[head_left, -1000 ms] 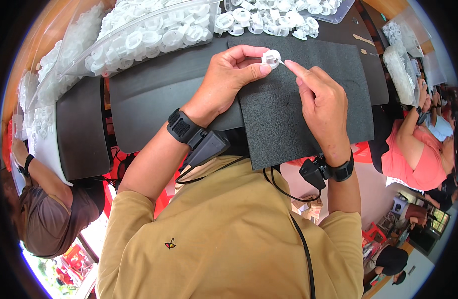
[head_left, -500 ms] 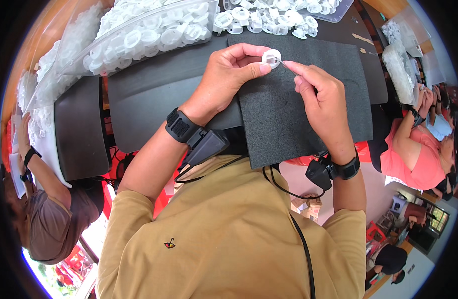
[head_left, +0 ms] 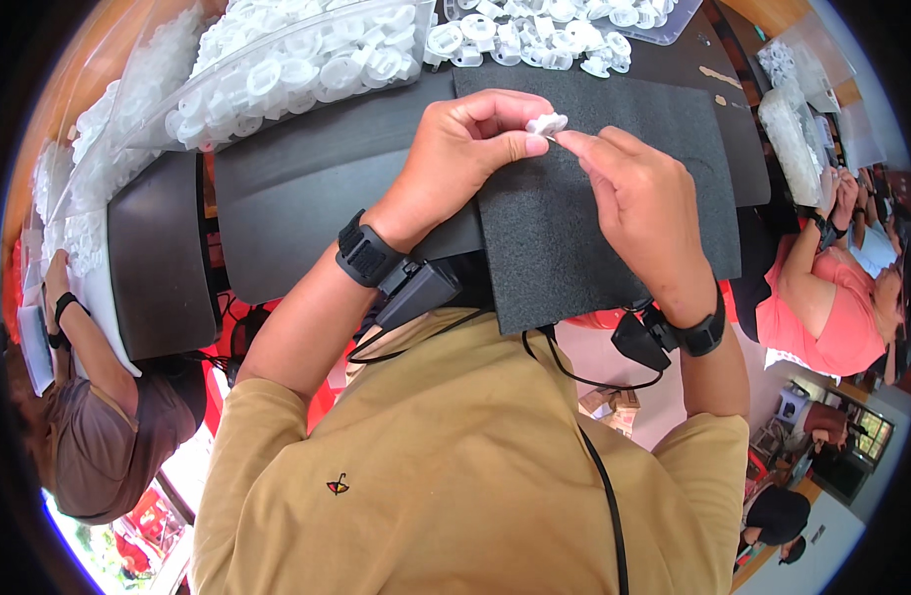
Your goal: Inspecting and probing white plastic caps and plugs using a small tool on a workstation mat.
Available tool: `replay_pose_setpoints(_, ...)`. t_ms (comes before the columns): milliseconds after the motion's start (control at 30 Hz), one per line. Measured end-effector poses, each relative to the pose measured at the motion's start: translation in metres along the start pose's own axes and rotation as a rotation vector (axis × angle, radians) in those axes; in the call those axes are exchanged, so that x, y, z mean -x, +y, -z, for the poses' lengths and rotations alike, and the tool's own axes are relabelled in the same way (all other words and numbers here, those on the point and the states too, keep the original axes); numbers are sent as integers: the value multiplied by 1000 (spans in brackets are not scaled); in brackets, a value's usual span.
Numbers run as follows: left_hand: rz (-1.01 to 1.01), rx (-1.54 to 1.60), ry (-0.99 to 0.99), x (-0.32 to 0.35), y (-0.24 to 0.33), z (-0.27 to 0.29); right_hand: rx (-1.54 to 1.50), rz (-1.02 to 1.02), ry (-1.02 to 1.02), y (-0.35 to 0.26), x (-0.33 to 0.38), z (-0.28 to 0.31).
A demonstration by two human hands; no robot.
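My left hand [head_left: 460, 149] pinches a small round white plastic part [head_left: 547, 124] between thumb and fingers, above the left side of the dark foam mat [head_left: 614, 248]. The part is tilted, so its rim faces me more than its flat side. My right hand [head_left: 649, 193] is closed, its index finger pointing at the part's lower right edge. A thin metal tool sticks out of this hand, and its tip meets the part. Most of the tool is hidden by my fingers, and I cannot tell its exact kind.
A clear bin [head_left: 297, 84] full of similar white parts stands at the back left. Several loose white parts [head_left: 530, 45] lie behind the mat on the dark table [head_left: 327, 198]. Co-workers sit left and right, beside clear bags and bins of parts. Black cables hang by my lap.
The white part has turned from showing its open round face to nearly edge-on. My right hand has shifted slightly down and right, and its elbow has swung outward.
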State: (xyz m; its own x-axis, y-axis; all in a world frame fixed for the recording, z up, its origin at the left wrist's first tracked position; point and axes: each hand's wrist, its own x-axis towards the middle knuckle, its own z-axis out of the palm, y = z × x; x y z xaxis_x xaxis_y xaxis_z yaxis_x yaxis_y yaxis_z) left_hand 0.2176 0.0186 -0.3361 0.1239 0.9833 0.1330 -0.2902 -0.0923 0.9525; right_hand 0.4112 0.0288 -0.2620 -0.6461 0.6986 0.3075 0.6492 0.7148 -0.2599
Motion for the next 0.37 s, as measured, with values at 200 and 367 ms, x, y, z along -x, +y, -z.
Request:
replay_pose_setpoints(200, 157, 262, 54, -1, 6, 3, -8, -70, 78, 1, -1, 11)
replay_pose_setpoints(367, 174, 394, 62, -1, 4, 6, -126, -159, 100, 1, 2, -4)
